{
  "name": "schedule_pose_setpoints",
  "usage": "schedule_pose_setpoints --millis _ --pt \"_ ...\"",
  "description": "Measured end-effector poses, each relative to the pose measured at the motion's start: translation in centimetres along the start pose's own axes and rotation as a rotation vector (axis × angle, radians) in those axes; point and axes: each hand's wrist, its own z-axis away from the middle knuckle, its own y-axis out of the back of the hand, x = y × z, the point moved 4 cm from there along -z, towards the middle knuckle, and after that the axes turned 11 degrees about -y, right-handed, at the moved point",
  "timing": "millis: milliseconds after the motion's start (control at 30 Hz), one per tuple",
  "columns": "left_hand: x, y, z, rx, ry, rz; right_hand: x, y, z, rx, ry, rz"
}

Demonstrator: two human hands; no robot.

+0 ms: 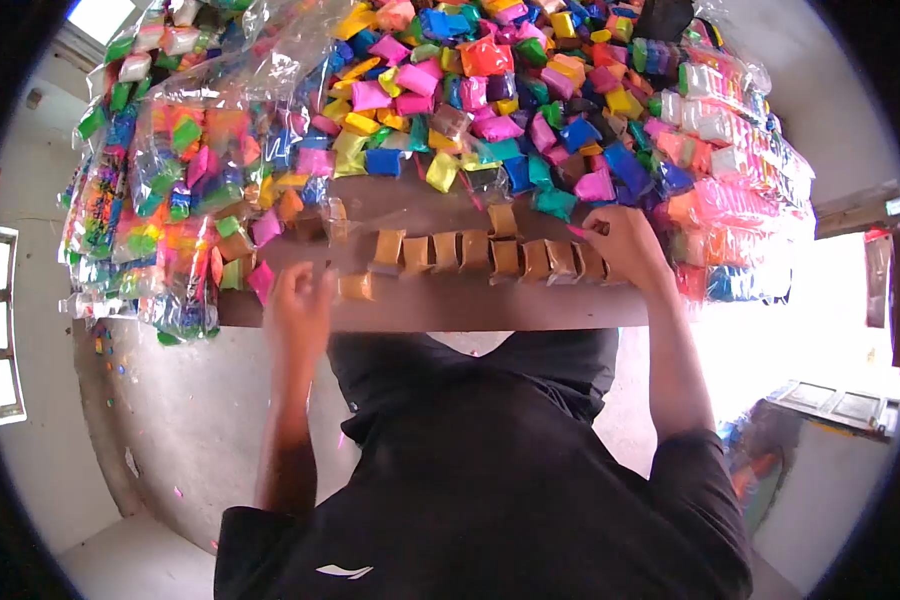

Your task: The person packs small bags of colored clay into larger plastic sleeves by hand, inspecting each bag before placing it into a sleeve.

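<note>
A row of small brown wrapped packets (475, 250) lies across the brown tabletop (430, 315) in front of me. My right hand (625, 245) is at the row's right end, close to the last packet (590, 263). Its fingers are bent together, and a bit of pink shows at their tips; I cannot make out what they hold. My left hand (300, 295), slightly blurred, hovers near the front edge with its fingers curled but apart. Just to its right sits a separate brown packet (357, 288). Another brown packet (502, 220) lies behind the row.
Behind the row rises a heap of colourful wrapped packets (490, 125). Clear plastic bags of packets stand on the left (185, 170) and a stack of bagged packets (725, 180) on the right. Pink packets (261, 281) lie near my left hand. Small scraps dot the floor (200, 420).
</note>
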Motion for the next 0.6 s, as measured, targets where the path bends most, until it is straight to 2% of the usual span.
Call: schedule_pose_setpoints --millis 33,100,200,233,400,467,500,600 --pt "-0.9 -0.8 1.1 -0.013 0.157 -0.077 0.5 -0.5 -0.1 0.036 0.022 0.076" --pt "-1.9 -2.7 2.9 0.010 0.079 -0.105 1.1 -0.8 -0.6 0.025 0.052 0.095" --pt "-0.2 -3.4 3.5 -0.008 0.152 -0.151 1.8 -1.4 -1.9 0.002 -0.011 0.150" --pt "0.3 -3.5 3.4 -0.003 0.127 -0.183 1.7 -1.5 -2.2 0.048 0.029 0.176" --pt "1.9 -3.9 2.6 0.017 0.118 -0.234 1.8 -1.7 -3.2 -0.037 -0.010 0.168" --pt "2.4 -3.9 2.1 0.089 -0.049 -0.289 1.6 -1.7 -3.2 -0.010 0.029 0.212" --pt "2.1 -4.0 2.0 0.090 -0.051 -0.291 1.5 -1.6 -3.2 -0.008 0.029 0.209" --pt "1.4 -4.4 1.9 -0.012 -0.177 -0.381 1.6 -1.9 -3.0 0.009 0.041 0.201"
